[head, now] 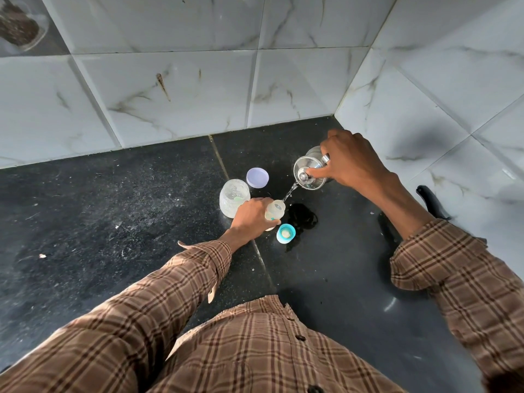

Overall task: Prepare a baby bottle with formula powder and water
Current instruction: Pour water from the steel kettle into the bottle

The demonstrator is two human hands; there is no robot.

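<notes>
My left hand (pixel 252 215) grips a small clear baby bottle (pixel 275 209) standing open on the black counter. My right hand (pixel 348 160) holds a tilted steel kettle (pixel 309 171), one finger pressing its lid knob. A thin stream of water (pixel 289 192) runs from the spout into the bottle's mouth. Just left of the bottle stands a clear jar (pixel 234 195) of white powder with a green scoop inside. Its pale purple lid (pixel 257 177) lies behind it. The teal bottle cap with nipple (pixel 286 233) sits right of my left hand.
A wet patch (pixel 302 217) shines on the black stone counter (pixel 113 222) beside the bottle. Marble-look tiled walls (pixel 198 80) meet in a corner behind the kettle. A black handle (pixel 432 201) sticks up at the right wall. A glass jar (pixel 19 24) is at the top left.
</notes>
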